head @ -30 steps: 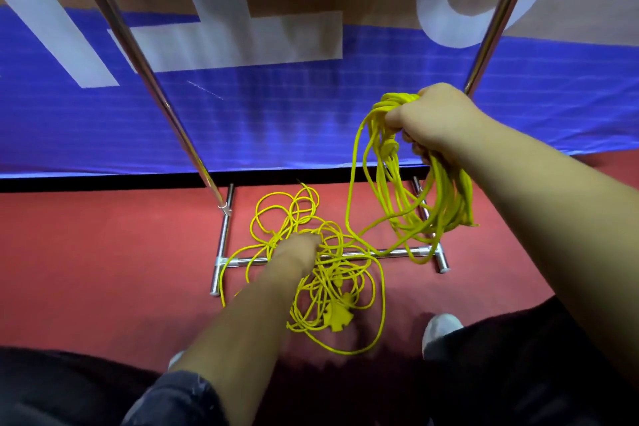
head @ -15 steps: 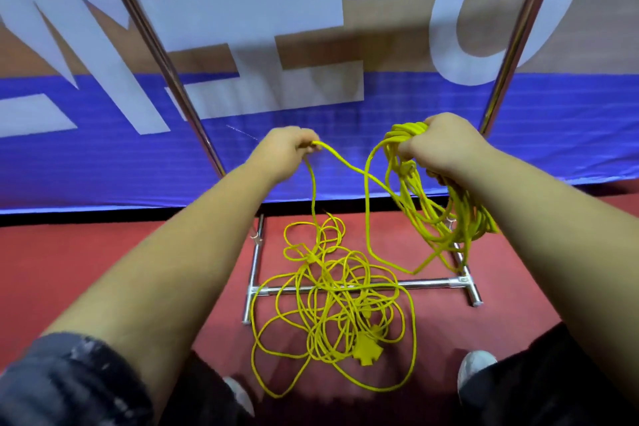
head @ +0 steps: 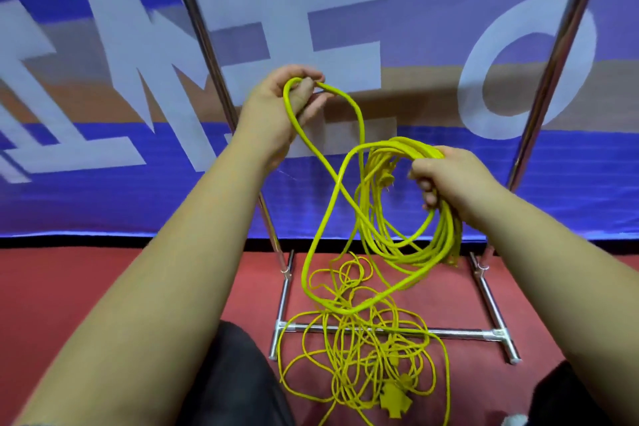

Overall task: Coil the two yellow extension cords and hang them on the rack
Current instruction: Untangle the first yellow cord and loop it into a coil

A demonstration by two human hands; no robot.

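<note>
My right hand (head: 446, 180) grips a bundle of yellow cord loops (head: 408, 235) that hangs below it, in front of the rack. My left hand (head: 287, 104) is raised higher and pinches a single strand of the same yellow cord (head: 332, 166), which bends over my fingers and drops in a long loop to the floor. A loose tangle of yellow cord (head: 359, 356) lies on the red floor across the rack's base, with a yellow multi-outlet end (head: 394, 398) at its near side. The metal rack (head: 387, 331) stands right ahead.
Two slanted chrome uprights, the left upright (head: 207, 55) and the right upright (head: 553, 62), rise from the base. A blue, white and orange banner (head: 103, 183) forms a wall just behind. My dark trouser legs (head: 235, 384) and a white shoe (head: 515, 420) are at the bottom.
My left hand rose from the floor tangle with a strand and now holds it higher. My right hand with the coil sits lower in view, as the camera tilted up.
</note>
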